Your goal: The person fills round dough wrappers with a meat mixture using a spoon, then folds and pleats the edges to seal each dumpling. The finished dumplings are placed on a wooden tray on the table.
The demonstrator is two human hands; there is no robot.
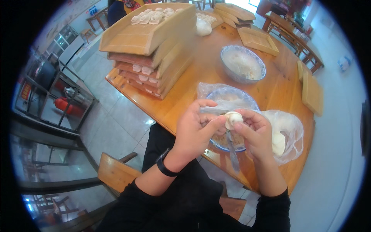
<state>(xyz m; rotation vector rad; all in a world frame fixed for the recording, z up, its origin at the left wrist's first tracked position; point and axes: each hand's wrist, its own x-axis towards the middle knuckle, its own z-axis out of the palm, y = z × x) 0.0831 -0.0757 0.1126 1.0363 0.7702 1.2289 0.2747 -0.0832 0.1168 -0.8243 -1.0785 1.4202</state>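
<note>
Between the fingertips of my left hand and my right hand is a small folded dumpling, pinched from both sides. Under my hands stands a blue-and-white bowl of brownish filling, partly covered by a plastic bag. A metal utensil handle sticks out over the bowl's near rim. To the right of my right hand, an open plastic bag holds pale round dough wrappers. My fingers hide part of the dumpling and the bowl.
Stacked wooden trays with dumplings rise at the table's left. A second patterned bowl, covered in plastic film, stands farther back. More wooden trays lie at the far side and along the right edge. A person is partly visible beyond.
</note>
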